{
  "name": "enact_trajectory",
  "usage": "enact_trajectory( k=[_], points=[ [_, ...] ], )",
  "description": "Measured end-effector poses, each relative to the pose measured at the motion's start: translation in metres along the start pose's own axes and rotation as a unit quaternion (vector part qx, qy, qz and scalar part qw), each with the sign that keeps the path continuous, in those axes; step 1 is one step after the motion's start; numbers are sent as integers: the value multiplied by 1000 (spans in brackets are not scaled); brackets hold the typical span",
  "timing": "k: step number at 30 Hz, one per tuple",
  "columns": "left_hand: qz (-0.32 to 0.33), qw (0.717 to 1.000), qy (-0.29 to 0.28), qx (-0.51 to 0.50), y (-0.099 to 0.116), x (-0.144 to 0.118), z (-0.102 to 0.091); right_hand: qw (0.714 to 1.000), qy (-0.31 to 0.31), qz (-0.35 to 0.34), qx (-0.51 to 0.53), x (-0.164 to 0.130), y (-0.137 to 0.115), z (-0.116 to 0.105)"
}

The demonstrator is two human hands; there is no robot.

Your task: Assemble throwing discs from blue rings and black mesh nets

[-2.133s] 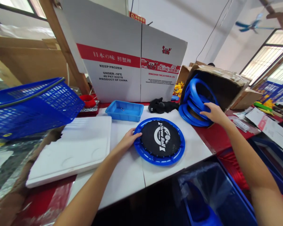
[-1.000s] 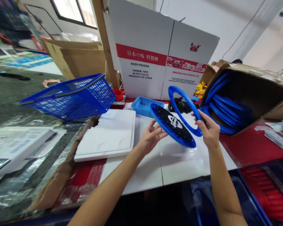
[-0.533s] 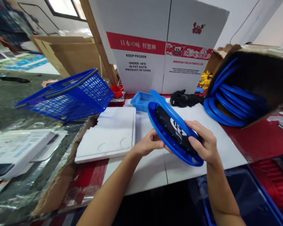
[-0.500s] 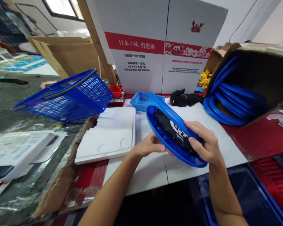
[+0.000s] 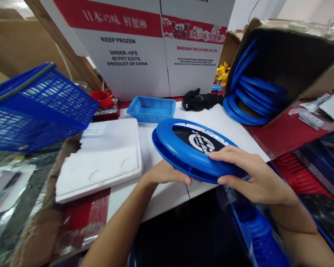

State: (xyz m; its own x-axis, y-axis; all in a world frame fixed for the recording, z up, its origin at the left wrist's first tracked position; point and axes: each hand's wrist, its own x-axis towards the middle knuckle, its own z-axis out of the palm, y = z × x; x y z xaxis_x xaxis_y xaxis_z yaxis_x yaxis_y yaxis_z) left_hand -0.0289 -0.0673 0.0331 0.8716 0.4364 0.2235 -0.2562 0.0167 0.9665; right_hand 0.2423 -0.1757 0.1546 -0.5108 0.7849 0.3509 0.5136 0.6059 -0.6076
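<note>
A blue flying disc with two rim halves, a lower disc and an upper ring point(image 5: 169, 137), is held over the white work surface. Inside the ring shows a black mesh centre point(image 5: 185, 137) with white print. A dark gap runs between the two halves along the near left edge. My left hand point(image 5: 165, 172) supports the disc from below, its thumb along the near edge and most fingers hidden underneath. Around the right end closes my right hand point(image 5: 252, 172), fingers on top of the ring and thumb at the near edge.
Behind the disc stand a light-blue tray point(image 5: 156, 116) with small bits inside and a black tool point(image 5: 203, 101). A white foam slab point(image 5: 100, 159) and blue basket point(image 5: 41, 107) are left. Blue rings point(image 5: 256, 100) fill a tipped carton point(image 5: 300, 55) at right.
The upper ring, slanted away from the lower disc before, now lies nearly flat over it. My right hand has shifted to the right end. The view has turned right and down.
</note>
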Motion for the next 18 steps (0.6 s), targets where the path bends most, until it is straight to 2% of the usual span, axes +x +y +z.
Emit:
enact_trajectory(
  k=[3, 6, 12, 18],
  points=[
    [-27, 997, 70, -19, 4, 3, 13, 999, 3, 19, 27, -2, 5, -1],
    [-34, 994, 102, -23, 6, 5, 22, 999, 18, 26, 37, -1, 7, -4],
    [-24, 991, 126, -40, 8, 7, 27, 999, 11, 30, 39, 4, -3, -4],
    [0, 992, 113, -50, 12, 9, 28, 998, 0, 32, 48, 11, -7, -2]
  ],
)
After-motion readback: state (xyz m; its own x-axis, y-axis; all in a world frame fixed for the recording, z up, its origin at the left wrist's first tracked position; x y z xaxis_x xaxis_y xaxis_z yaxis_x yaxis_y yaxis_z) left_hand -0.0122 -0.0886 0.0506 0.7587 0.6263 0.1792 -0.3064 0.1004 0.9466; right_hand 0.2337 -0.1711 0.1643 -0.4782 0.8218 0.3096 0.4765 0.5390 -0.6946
